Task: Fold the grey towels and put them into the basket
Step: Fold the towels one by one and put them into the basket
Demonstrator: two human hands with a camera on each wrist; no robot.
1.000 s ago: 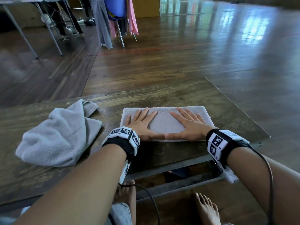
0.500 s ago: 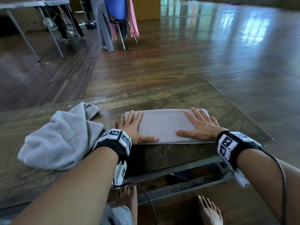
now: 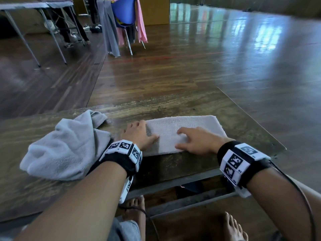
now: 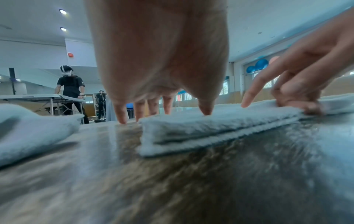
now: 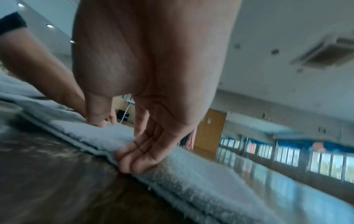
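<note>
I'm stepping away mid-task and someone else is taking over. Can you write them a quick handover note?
Left hand: at the left end of the folded towel, thumb on top, fingertips at its edge; no clear grip.
Right hand: on the towel's near edge, fingers curled onto it.
Folded towel lies flat in layers on the table. A second grey towel sits crumpled to its left, unfolded.
No basket is in view.
Left to do: finish this fold, fold the crumpled towel, put both in the basket.
</note>
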